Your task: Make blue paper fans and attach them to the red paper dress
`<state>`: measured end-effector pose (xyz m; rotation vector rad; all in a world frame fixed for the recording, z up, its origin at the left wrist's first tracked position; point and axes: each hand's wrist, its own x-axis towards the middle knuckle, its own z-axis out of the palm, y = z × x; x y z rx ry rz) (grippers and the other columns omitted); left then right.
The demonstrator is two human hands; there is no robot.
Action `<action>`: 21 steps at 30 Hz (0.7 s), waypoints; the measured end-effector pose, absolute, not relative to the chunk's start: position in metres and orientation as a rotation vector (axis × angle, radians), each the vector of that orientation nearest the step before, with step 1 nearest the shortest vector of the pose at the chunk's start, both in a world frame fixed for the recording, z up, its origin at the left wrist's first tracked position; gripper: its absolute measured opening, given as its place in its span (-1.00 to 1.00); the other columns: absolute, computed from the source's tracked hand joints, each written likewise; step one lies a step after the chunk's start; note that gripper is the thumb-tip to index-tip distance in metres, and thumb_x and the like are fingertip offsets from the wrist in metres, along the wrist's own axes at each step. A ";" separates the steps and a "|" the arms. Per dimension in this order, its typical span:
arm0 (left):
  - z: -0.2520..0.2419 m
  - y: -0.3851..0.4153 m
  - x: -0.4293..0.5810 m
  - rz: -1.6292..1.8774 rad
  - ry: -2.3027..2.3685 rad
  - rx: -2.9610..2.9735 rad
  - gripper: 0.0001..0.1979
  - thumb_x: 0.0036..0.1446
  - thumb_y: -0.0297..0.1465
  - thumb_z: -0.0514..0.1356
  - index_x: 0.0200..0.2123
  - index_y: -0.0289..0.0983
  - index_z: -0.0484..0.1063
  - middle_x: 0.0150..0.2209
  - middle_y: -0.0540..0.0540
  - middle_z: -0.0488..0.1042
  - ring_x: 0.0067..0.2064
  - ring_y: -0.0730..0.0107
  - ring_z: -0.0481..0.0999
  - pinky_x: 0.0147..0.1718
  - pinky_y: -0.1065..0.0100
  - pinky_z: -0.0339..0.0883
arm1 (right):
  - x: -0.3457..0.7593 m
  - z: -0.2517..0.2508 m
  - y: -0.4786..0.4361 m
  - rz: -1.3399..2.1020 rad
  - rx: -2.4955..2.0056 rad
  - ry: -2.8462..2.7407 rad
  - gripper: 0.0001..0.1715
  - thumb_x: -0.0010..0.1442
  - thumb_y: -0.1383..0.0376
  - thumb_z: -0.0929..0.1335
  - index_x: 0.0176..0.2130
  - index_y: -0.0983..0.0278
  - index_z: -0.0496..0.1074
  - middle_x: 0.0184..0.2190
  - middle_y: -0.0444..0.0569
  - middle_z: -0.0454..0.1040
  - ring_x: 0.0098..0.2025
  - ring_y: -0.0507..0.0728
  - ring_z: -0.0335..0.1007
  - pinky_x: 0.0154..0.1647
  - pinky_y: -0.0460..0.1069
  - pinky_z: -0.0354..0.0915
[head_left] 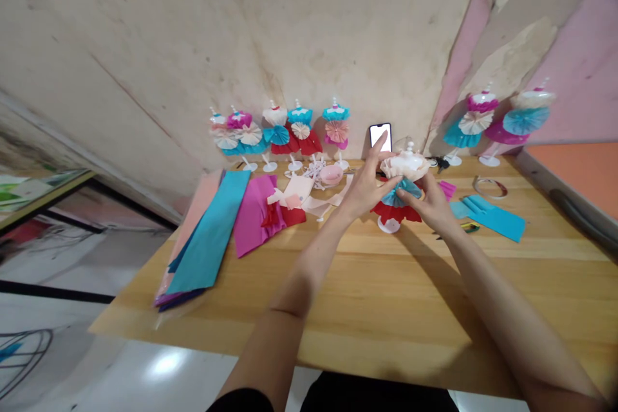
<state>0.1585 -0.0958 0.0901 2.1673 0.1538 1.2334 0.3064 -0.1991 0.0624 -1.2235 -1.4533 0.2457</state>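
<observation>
A miniature dress form [408, 161] stands on its white base [389, 225], dressed in crepe paper with a cream collar, a blue pleated rosette [396, 194] and a red skirt [404, 212]. My left hand [365, 185] grips its left side, thumb on the rosette and index finger raised. From the right, my right hand [436, 205] closes around the form, its thumb pressing the rosette's front. Fingers behind the form are partly hidden. Close to my right hand lie a yellow-handled cutting tool [470, 227] and a blue crepe paper piece [499, 217].
Several dressed forms [300, 132] line the wall at left, with two more [526, 117] at right. A phone [381, 136] leans behind my hands. Crepe paper sheets [211, 238], magenta paper [255, 222], a pink dish [331, 174] and a tape roll [490, 187] lie on the wooden table [357, 309].
</observation>
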 end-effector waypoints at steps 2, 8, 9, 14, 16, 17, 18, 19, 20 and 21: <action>0.090 -0.096 0.158 1.224 0.164 2.174 -0.23 0.24 -0.32 0.22 0.36 0.01 -0.16 0.10 -0.15 0.42 0.09 0.29 0.49 0.06 0.17 0.41 | 0.306 0.062 -0.199 0.218 -1.229 -1.458 -0.17 0.18 -0.03 0.40 0.32 0.07 0.11 0.24 0.03 0.31 0.22 0.29 0.29 0.28 0.26 0.20; 0.088 -0.094 0.158 1.257 0.182 2.173 -0.26 0.24 -0.29 0.22 0.36 0.01 -0.12 0.11 -0.17 0.41 0.08 0.29 0.49 0.08 0.12 0.40 | 0.320 0.053 -0.198 0.262 -1.290 -1.487 -0.10 0.12 0.00 0.46 0.31 0.07 0.10 0.22 0.05 0.34 0.22 0.32 0.30 0.24 0.30 0.22; 0.087 -0.094 0.158 1.258 0.186 2.168 -0.25 0.24 -0.28 0.22 0.36 0.00 -0.14 0.10 -0.17 0.42 0.07 0.30 0.50 0.07 0.12 0.40 | 0.325 0.051 -0.198 0.305 -1.290 -1.506 -0.06 0.08 0.01 0.48 0.31 0.07 0.10 0.23 0.06 0.32 0.22 0.33 0.29 0.23 0.31 0.23; 0.084 -0.089 0.159 1.291 0.229 2.135 -0.17 0.20 -0.23 0.24 0.38 -0.06 -0.19 0.09 -0.21 0.42 0.10 0.25 0.48 0.06 0.12 0.41 | 0.342 0.051 -0.203 0.321 -1.278 -1.496 -0.19 0.03 0.01 0.51 0.18 0.11 0.24 0.17 0.06 0.36 0.18 0.32 0.31 0.20 0.31 0.25; 0.084 -0.088 0.159 1.278 0.249 2.136 -0.19 0.20 -0.23 0.24 0.37 -0.07 -0.15 0.09 -0.22 0.42 0.11 0.25 0.47 0.06 0.13 0.42 | 0.342 0.054 -0.205 0.202 -1.299 -1.472 -0.44 0.08 0.02 0.48 0.01 0.12 0.34 0.03 0.02 0.43 0.10 0.29 0.37 0.15 0.29 0.28; 0.083 -0.087 0.159 1.266 0.252 2.139 -0.20 0.21 -0.23 0.24 0.37 -0.08 -0.15 0.09 -0.22 0.42 0.11 0.25 0.47 0.06 0.14 0.42 | 0.340 0.056 -0.205 0.152 -1.304 -1.469 -0.57 0.12 0.02 0.45 -0.09 0.13 0.36 -0.03 0.01 0.45 0.05 0.28 0.39 0.11 0.27 0.29; 0.083 -0.087 0.159 1.254 0.250 2.139 -0.19 0.21 -0.22 0.24 0.37 -0.09 -0.16 0.09 -0.22 0.42 0.11 0.26 0.47 0.06 0.15 0.42 | 0.339 0.057 -0.205 0.117 -1.305 -1.471 -0.67 0.16 0.03 0.43 -0.17 0.14 0.37 -0.09 0.00 0.46 0.00 0.27 0.40 0.07 0.25 0.31; 0.083 -0.087 0.159 1.242 0.242 2.136 -0.19 0.21 -0.23 0.24 0.37 -0.10 -0.17 0.08 -0.23 0.43 0.10 0.27 0.48 0.05 0.16 0.42 | 0.337 0.058 -0.205 0.097 -1.305 -1.472 -0.73 0.20 0.03 0.39 -0.24 0.15 0.37 -0.13 -0.01 0.46 -0.03 0.26 0.40 0.04 0.23 0.31; 0.083 -0.087 0.159 1.232 0.235 2.128 -0.18 0.20 -0.23 0.24 0.37 -0.11 -0.17 0.08 -0.23 0.43 0.09 0.27 0.49 0.05 0.17 0.42 | 0.336 0.057 -0.204 0.088 -1.305 -1.468 -0.74 0.23 0.03 0.36 -0.28 0.16 0.37 -0.15 -0.01 0.46 -0.06 0.25 0.40 0.02 0.21 0.31; 0.083 -0.087 0.159 1.223 0.230 2.119 -0.19 0.20 -0.23 0.24 0.37 -0.12 -0.16 0.08 -0.24 0.43 0.09 0.27 0.49 0.05 0.17 0.42 | 0.336 0.057 -0.202 0.088 -1.304 -1.460 -0.73 0.26 0.04 0.34 -0.31 0.16 0.37 -0.16 -0.01 0.47 -0.07 0.24 0.40 0.00 0.20 0.31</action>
